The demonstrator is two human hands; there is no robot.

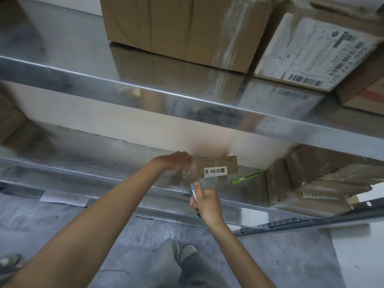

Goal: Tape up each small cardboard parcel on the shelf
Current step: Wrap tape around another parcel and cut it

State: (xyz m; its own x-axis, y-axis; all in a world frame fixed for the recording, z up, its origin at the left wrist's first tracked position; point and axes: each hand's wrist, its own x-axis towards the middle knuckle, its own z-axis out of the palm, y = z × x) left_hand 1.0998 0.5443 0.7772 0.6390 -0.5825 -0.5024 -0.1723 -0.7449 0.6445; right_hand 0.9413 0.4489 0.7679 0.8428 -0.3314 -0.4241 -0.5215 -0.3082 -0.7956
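Note:
A small flat cardboard parcel [216, 166] with a white label lies on the lower metal shelf [104, 163]. My left hand [174, 161] rests on the parcel's left end, fingers curled over it where clear tape shows. My right hand [204, 199] is in front of the parcel and grips a roll of clear tape [193, 190] with a blue and white core. A strip of tape [209, 181] runs from the roll up toward the parcel's near edge.
A green utility knife [246, 177] lies on the shelf right of the parcel. A larger taped box [311, 179] stands at the right. Big cardboard boxes [182, 28] sit on the upper shelf [187, 104]. My feet show on the grey floor below.

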